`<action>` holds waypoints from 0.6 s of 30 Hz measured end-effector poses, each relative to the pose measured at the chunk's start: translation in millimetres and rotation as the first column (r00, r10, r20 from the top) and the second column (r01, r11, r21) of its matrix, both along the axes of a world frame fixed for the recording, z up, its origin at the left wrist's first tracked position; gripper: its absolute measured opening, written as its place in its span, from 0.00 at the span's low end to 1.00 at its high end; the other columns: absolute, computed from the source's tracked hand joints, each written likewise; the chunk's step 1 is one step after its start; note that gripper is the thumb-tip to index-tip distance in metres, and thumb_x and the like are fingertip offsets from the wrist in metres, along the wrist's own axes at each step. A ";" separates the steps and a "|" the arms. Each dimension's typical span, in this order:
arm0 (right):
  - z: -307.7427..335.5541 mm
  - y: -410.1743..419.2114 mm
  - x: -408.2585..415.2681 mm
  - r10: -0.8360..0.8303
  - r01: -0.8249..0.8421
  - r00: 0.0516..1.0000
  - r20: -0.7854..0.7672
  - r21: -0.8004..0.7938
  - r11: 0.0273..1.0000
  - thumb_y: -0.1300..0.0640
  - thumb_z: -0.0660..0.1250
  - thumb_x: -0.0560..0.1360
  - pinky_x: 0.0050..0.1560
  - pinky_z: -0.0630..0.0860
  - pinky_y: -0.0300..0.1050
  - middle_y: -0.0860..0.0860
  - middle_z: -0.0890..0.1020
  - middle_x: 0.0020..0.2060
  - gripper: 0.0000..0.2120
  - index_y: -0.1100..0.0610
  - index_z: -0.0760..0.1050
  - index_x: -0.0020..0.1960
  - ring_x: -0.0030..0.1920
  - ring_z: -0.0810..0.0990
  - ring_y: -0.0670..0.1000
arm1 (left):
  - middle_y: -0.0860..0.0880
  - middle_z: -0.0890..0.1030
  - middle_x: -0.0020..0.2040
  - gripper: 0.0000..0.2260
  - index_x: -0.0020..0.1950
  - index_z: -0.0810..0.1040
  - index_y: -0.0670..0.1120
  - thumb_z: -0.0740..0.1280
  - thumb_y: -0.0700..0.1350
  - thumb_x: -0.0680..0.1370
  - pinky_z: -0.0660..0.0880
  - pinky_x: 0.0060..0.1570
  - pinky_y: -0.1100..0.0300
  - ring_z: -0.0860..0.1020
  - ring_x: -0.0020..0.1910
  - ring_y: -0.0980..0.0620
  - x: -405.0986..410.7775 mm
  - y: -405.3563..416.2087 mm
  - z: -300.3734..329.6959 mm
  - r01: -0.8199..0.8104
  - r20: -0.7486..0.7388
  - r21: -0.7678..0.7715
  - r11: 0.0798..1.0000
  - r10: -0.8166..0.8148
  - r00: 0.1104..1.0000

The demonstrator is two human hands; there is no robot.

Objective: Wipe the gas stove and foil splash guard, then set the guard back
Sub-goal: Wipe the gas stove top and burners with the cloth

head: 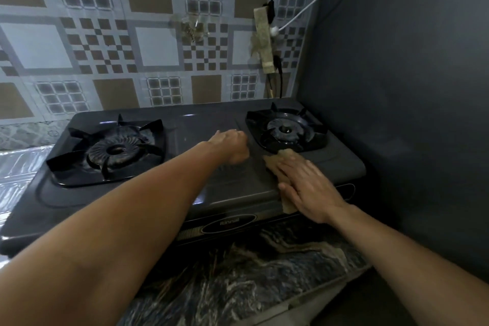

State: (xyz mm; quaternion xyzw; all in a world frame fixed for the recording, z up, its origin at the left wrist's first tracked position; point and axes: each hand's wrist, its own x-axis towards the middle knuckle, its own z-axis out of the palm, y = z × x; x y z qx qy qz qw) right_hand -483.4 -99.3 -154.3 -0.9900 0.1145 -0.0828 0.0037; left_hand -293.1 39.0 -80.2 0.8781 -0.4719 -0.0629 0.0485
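Observation:
A black two-burner gas stove (137, 193) sits on a dark marbled counter. My right hand (309, 188) lies flat, fingers spread, pressing a tan cloth (275, 160) onto the stove top just in front of the right burner (287, 130). My left hand (232, 145) rests on the stove's middle strip beside that burner, fingers curled into a loose fist with nothing seen in it. The left burner (113, 151) looks dusty. A crinkled foil sheet (18, 167), probably the splash guard, lies at the stove's left.
A patterned tile wall (105, 47) rises behind the stove. A power strip (262, 40) with a white cable hangs on it above the right burner. A dark grey side wall (397, 114) stands close to the stove's right. The marbled counter (238, 272) runs in front.

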 end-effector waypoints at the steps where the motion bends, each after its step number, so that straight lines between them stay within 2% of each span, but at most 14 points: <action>1: 0.6 -18.6 -8.9 -0.057 0.057 0.998 -0.006 -0.008 0.998 0.34 0.37 0.78 0.76 0.47 0.47 0.46 0.60 0.76 0.34 0.50 0.57 0.77 0.77 0.53 0.46 | 0.40 0.75 0.65 0.17 0.65 0.75 0.42 0.58 0.45 0.79 0.64 0.69 0.44 0.72 0.65 0.41 -5.4 -4.5 -1.7 -0.006 0.007 0.018 1.000 0.006 1.000; 4: 6.5 -69.9 -31.1 -0.235 0.238 0.970 -0.066 0.048 0.970 0.40 0.43 0.81 0.75 0.43 0.46 0.46 0.56 0.77 0.28 0.51 0.53 0.78 0.77 0.50 0.46 | 0.39 0.75 0.64 0.16 0.62 0.74 0.40 0.57 0.46 0.79 0.59 0.71 0.42 0.72 0.65 0.41 -20.7 -14.9 -9.6 -0.035 0.034 0.077 0.996 0.032 0.999; 6: 11.2 -91.5 -35.4 -0.294 0.304 0.950 -0.106 0.095 0.948 0.42 0.44 0.82 0.76 0.42 0.48 0.46 0.53 0.78 0.28 0.52 0.51 0.79 0.77 0.47 0.46 | 0.39 0.74 0.65 0.17 0.62 0.75 0.40 0.56 0.47 0.79 0.58 0.71 0.40 0.71 0.66 0.41 -27.6 -19.7 -15.9 -0.061 0.032 0.103 0.993 0.058 0.998; 8: 11.7 -105.8 -31.9 -0.304 0.317 0.944 -0.129 0.103 0.943 0.42 0.44 0.82 0.76 0.43 0.53 0.45 0.51 0.78 0.28 0.51 0.49 0.79 0.78 0.46 0.47 | 0.40 0.72 0.68 0.19 0.65 0.74 0.42 0.54 0.48 0.80 0.55 0.72 0.38 0.68 0.69 0.42 -32.3 -21.4 -19.8 -0.097 0.027 0.118 0.988 0.095 0.995; 11: 11.1 -117.9 -26.1 -0.328 0.348 0.934 -0.141 0.148 0.926 0.42 0.44 0.82 0.76 0.45 0.57 0.44 0.49 0.78 0.28 0.50 0.48 0.79 0.78 0.45 0.48 | 0.47 0.61 0.78 0.22 0.75 0.64 0.47 0.51 0.48 0.81 0.46 0.72 0.33 0.55 0.77 0.45 -38.7 -18.3 -20.2 -0.108 0.036 0.196 0.975 0.102 0.994; 15: 8.7 -120.5 -24.2 -0.382 0.387 0.922 -0.064 0.191 0.902 0.43 0.46 0.82 0.75 0.48 0.56 0.47 0.51 0.79 0.28 0.53 0.53 0.78 0.78 0.47 0.50 | 0.51 0.52 0.80 0.23 0.79 0.56 0.49 0.47 0.49 0.82 0.42 0.71 0.31 0.47 0.79 0.45 -50.3 -15.2 -21.3 -0.157 0.067 0.249 0.956 0.144 0.987; 18: -3.0 -97.9 -31.0 -0.443 0.427 0.892 0.085 0.161 0.890 0.44 0.45 0.81 0.74 0.52 0.59 0.52 0.60 0.76 0.27 0.55 0.60 0.75 0.76 0.53 0.54 | 0.51 0.50 0.80 0.24 0.79 0.54 0.49 0.46 0.51 0.82 0.40 0.70 0.30 0.44 0.79 0.44 -58.1 -18.4 -21.7 -0.203 0.070 0.263 0.943 0.191 0.979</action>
